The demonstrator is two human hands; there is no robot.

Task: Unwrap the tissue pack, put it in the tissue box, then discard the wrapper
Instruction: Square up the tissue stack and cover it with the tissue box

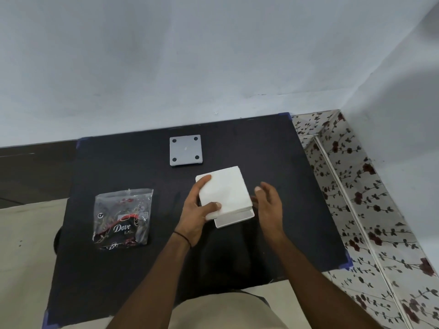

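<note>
White tissue stack [224, 191] in your left hand [194, 213]; black surface [142, 269] beneath; grey lid [185, 150] beyond; red-flowered floor [370, 210] to its right.

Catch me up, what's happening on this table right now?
A person is loading a tissue box. The left hand grips the bare white tissue stack and holds it over the white box part on the black mat. The right hand hovers open beside it. The empty Dove wrapper lies to the left, not yet discarded. A grey square panel with four dark pads lies farther back.
</note>
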